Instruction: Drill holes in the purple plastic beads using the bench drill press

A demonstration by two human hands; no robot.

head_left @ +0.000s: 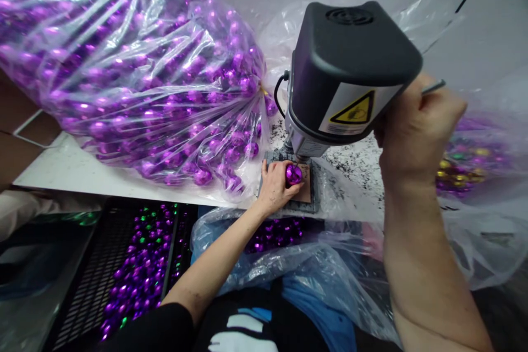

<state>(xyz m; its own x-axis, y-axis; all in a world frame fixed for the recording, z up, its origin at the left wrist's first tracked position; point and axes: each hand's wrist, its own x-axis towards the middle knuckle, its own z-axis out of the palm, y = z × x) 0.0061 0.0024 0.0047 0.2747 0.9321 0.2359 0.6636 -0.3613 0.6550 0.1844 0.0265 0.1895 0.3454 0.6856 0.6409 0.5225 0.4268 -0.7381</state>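
My left hand (275,184) is closed on a shiny purple ball (293,174), holding it on the small base plate (310,198) under the head of a black and grey bench drill press (344,69). My right hand (414,126) is raised to the right of the machine, fingers wrapped round its thin metal lever (433,87). The drill bit itself is hidden behind the machine head.
A big clear plastic bag of purple balls (136,74) lies on the white table (61,168) to the left. Another bag with mixed coloured balls (466,168) is at the right. Below the table edge a black crate (140,269) and a clear bag (272,236) hold more purple balls.
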